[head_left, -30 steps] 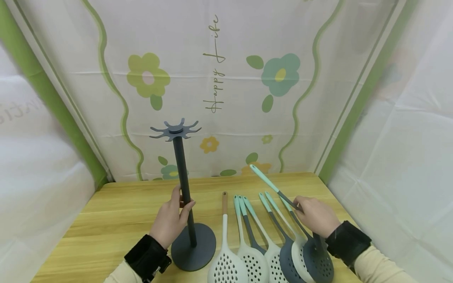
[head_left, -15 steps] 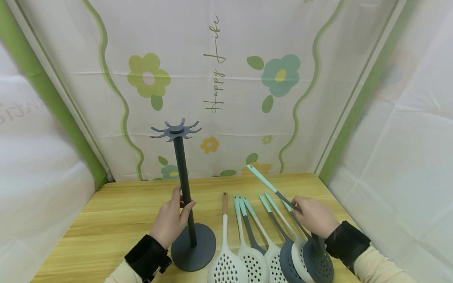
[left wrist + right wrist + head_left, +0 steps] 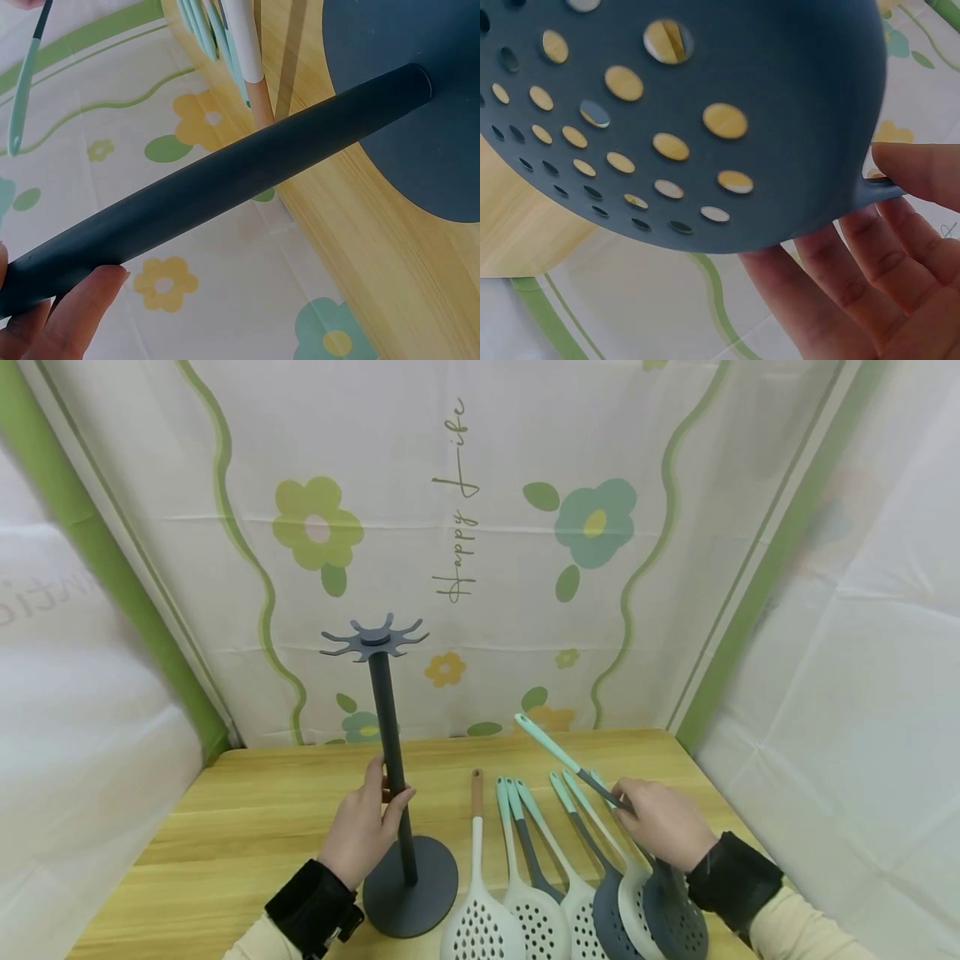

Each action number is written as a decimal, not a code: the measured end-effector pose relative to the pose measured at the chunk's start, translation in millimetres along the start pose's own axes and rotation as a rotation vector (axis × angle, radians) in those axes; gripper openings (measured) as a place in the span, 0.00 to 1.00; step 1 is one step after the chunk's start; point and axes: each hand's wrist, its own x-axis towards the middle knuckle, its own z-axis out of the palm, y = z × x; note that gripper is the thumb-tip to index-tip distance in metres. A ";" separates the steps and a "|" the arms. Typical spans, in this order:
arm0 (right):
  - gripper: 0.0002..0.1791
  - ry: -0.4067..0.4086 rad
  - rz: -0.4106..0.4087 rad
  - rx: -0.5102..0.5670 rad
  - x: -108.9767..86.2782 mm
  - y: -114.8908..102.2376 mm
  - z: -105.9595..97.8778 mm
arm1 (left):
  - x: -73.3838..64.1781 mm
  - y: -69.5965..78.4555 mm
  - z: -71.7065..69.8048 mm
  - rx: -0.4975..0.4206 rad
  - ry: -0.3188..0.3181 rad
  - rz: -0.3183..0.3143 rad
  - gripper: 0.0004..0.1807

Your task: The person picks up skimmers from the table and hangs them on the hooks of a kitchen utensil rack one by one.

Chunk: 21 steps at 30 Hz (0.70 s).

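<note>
Two hands at work: a stand steadied, a skimmer held up

We see the right hand (image 3: 663,822) pinching a dark blue-grey, round-headed perforated skimmer with a mint-tipped handle (image 3: 802,97), thumb above and fingers bent loosely beneath, close to where head meets handle. The mint tip slants up toward the far left. The left hand (image 3: 363,827), to the left, curls thumb and fingers round the post of a dark grey metal-looking stand (image 3: 386,718), which stands on a round base and carries a crown of splayed hooks, with nothing hung there.

Just right of the base lies a white slotted turner with a brown handle tip (image 3: 477,852), then mint-handled utensils with overlapping heads (image 3: 611,914), all on a yellowish wood-grain table (image 3: 225,827). On the far side rises a white flower-printed cloth (image 3: 495,568).

We think the low pinch is the weak point: with the handle's length free, a small twist could swing it into the post or roll the head. The skimmer could also snag the utensils beneath; we cannot tell whether it touches them. A knock high on the stand could tip it if the left hand slackened.
</note>
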 end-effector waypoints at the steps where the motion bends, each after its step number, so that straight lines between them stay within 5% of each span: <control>1: 0.07 -0.001 -0.003 0.002 0.2 -0.4 0.1 | -0.1 0.1 -0.1 -0.002 -0.001 -0.002 0.26; 21: 0.06 0.007 -0.017 0.022 0.3 -8.7 -4.2 | 0.0 -0.7 0.2 -0.001 -0.006 -0.012 0.26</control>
